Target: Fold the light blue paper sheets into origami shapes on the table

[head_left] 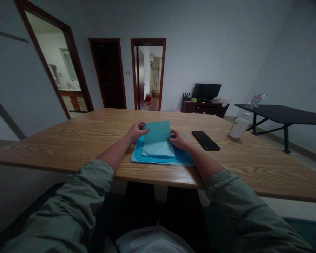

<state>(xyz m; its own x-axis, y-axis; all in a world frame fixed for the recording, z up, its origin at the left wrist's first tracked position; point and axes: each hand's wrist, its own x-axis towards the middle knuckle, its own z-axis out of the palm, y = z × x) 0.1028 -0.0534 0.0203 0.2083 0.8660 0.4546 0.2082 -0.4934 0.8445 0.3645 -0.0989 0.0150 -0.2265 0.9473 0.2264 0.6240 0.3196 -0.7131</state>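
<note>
A light-blue sheet of folded paper (158, 135) is held between my two hands, its upper flap raised and its paler lower part lying toward me. My left hand (137, 131) pinches the flap's left edge, thumb in front. On the other side, my right hand (178, 139) grips the right edge near the crease. Beneath lie brighter blue sheets of paper (152, 160), stacked flat near the table's front edge. My right wrist and forearm cover part of that stack.
The wooden table (100, 140) spreads out to both sides. A black phone (205, 140) lies right of my right hand, and a white bottle (239, 126) stands beyond it. Farther off are a black table (287, 113) and a cabinet with a screen (206, 91).
</note>
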